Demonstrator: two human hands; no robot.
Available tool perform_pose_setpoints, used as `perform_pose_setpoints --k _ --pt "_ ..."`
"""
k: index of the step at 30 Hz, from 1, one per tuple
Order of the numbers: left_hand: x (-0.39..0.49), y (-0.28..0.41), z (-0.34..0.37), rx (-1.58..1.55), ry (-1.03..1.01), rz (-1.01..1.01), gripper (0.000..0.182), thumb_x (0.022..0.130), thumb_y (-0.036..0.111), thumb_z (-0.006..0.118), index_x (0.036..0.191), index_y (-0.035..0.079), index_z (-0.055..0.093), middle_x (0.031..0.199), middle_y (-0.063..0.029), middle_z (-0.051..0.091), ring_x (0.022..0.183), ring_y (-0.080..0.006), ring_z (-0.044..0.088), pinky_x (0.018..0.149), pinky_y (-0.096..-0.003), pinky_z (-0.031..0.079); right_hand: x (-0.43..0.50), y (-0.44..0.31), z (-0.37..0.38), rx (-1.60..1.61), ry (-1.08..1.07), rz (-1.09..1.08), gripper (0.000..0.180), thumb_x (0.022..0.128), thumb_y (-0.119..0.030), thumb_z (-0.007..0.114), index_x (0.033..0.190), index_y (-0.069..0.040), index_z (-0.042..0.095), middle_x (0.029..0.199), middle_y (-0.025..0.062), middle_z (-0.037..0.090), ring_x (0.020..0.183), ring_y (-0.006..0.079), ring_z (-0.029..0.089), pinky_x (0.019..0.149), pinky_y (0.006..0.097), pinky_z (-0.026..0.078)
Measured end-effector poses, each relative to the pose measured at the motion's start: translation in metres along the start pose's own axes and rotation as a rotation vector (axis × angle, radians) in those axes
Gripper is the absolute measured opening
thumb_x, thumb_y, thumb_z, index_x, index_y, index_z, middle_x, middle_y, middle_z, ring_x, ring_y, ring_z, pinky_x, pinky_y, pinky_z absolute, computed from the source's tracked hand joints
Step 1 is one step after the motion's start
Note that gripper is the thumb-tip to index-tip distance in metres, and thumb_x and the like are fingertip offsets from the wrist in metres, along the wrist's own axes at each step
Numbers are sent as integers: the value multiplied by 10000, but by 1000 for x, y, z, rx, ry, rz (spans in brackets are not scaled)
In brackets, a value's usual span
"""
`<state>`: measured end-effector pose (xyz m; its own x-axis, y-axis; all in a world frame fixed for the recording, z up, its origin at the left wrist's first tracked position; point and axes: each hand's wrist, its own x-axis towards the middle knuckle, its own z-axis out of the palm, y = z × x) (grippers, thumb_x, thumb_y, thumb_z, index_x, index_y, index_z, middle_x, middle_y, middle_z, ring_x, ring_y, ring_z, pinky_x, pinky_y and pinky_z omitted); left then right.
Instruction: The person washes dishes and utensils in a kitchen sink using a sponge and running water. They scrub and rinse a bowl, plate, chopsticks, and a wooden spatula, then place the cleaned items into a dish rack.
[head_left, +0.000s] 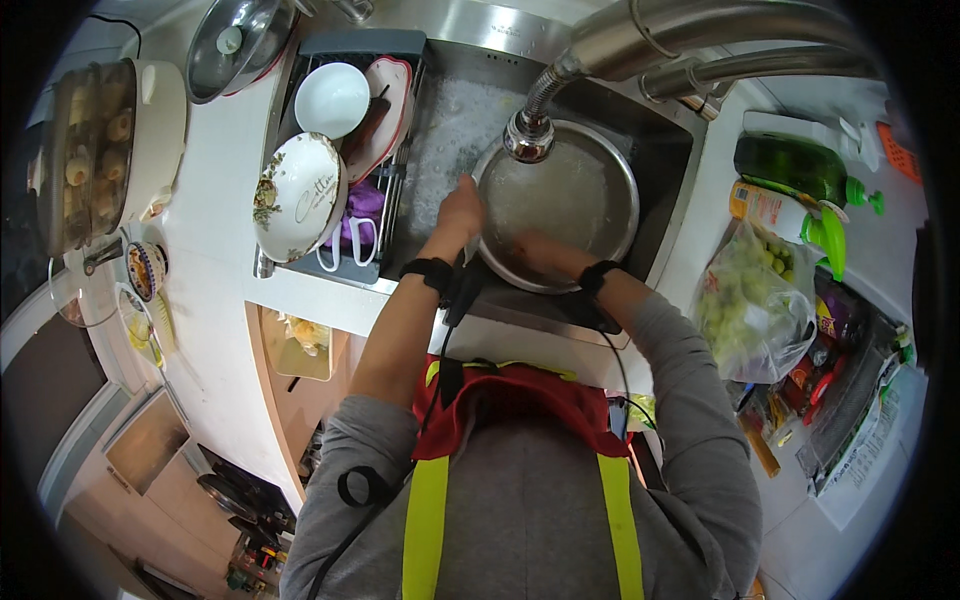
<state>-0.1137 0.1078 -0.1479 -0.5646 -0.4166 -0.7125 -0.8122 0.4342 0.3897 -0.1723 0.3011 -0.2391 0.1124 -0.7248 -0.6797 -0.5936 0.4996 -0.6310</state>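
Note:
A round stainless steel basin (577, 180) of cloudy water sits in the sink (645, 142), under the metal faucet head (529, 136). At the basin's left rim is my left hand (460, 211), its fingers against or over the edge; foam and suds (457, 127) lie in the sink beyond it. My right hand (541, 253) is dipped in the murky water near the basin's lower edge, its fingers blurred, so whether they hold anything is hidden. Both wrists wear black bands with cables.
Left of the basin, a dish rack (360, 41) over the sink holds a white bowl (332, 101), a floral bowl (300, 199), a red-rimmed dish (394, 120) and white-handled items. On the right counter lie a green bottle (791, 166), a spray bottle (772, 210) and a bag of grapes (754, 307).

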Motion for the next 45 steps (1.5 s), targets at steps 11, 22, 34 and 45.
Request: perform_pose_setpoints --k 11,22,34,45 --pt "5 -8 4 -13 -22 10 409 827 155 467 1181 -13 350 981 -292 577 927 -437 558 801 -470 446 -51 12 -18 -702 -89 286 328 820 -191 503 1081 -11 589 1186 214 508 1079 374 481 889 494 373" --pt "5 -8 2 -20 -37 8 516 830 213 517 1237 -12 292 974 -293 576 910 -429 562 781 -474 453 26 -32 -22 367 442 -78 100 740 -80 563 822 -25 552 858 172 571 811 332 546 692 410 425" --pt "0 -2 -3 -26 -58 -9 392 840 110 425 1201 -22 345 996 -305 570 967 -429 552 843 -456 438 3 -27 -23 280 436 -414 125 765 -83 569 880 -36 558 878 175 543 819 325 518 735 394 420" --pt "6 -6 0 -40 -33 12 408 831 172 472 1168 -17 343 951 -297 577 906 -430 562 785 -473 444 -61 12 -23 -216 -39 -104 236 822 -100 491 1035 -25 558 1017 186 554 928 339 537 837 387 423"
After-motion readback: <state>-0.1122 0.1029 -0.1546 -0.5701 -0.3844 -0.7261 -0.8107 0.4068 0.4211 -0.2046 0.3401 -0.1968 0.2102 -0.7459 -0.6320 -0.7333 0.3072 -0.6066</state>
